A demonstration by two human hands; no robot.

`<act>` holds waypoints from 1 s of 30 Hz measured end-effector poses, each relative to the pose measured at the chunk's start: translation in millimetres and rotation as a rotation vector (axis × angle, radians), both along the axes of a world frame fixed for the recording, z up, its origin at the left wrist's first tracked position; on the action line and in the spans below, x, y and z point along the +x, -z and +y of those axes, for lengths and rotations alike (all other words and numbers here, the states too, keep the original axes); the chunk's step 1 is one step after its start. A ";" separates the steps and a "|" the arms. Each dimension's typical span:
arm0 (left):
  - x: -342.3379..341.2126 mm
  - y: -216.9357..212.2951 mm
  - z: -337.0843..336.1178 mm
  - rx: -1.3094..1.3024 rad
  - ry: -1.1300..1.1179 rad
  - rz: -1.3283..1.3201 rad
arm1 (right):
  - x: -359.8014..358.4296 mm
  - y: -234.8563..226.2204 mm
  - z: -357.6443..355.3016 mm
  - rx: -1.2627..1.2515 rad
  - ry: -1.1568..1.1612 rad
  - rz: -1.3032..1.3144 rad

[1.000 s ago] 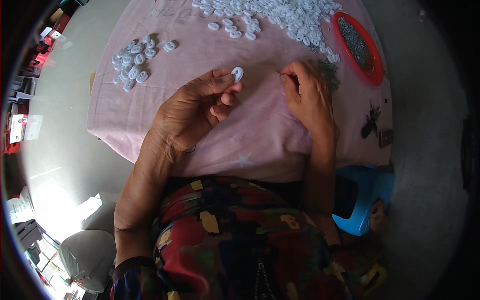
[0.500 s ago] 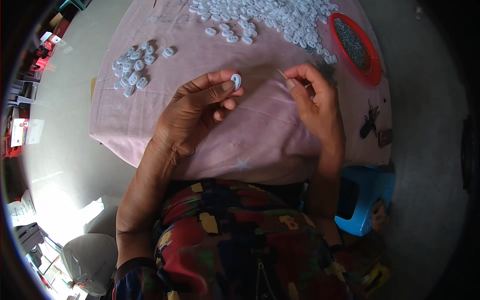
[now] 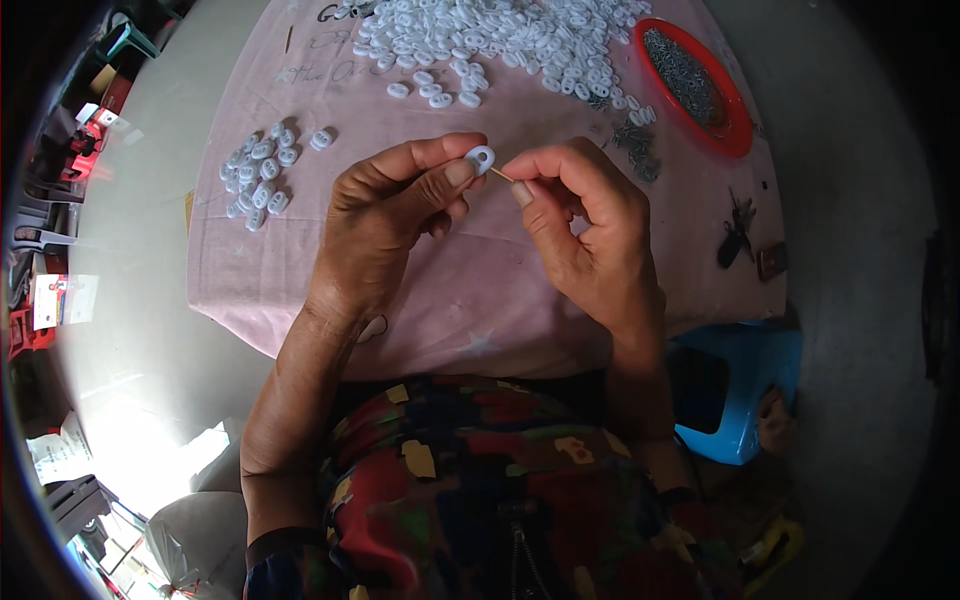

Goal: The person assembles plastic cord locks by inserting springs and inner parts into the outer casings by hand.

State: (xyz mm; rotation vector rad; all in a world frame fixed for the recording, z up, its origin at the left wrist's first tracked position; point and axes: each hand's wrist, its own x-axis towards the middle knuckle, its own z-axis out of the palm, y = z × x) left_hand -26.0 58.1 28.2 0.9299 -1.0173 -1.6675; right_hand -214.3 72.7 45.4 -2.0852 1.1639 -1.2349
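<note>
My left hand pinches a small white plastic ring piece between thumb and forefinger, above the pink cloth. My right hand holds a thin short pin between thumb and forefinger, its tip touching the white piece. Both hands meet over the middle of the cloth. A small heap of white pieces lies to the left of my left hand. A large spread of white pieces covers the far side.
A red round tray with small dark metal parts sits at the far right, loose metal parts beside it. Dark keys lie near the cloth's right edge. A blue stool stands at my right.
My right hand has risen from the cloth and moved left to meet the left hand. The pin now touches the white piece, which the left hand kept holding.
</note>
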 end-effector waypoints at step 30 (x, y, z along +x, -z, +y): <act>-24.9 0.8 -56.0 -0.119 0.132 -0.130 | -22.0 13.1 -29.2 -0.137 0.123 0.047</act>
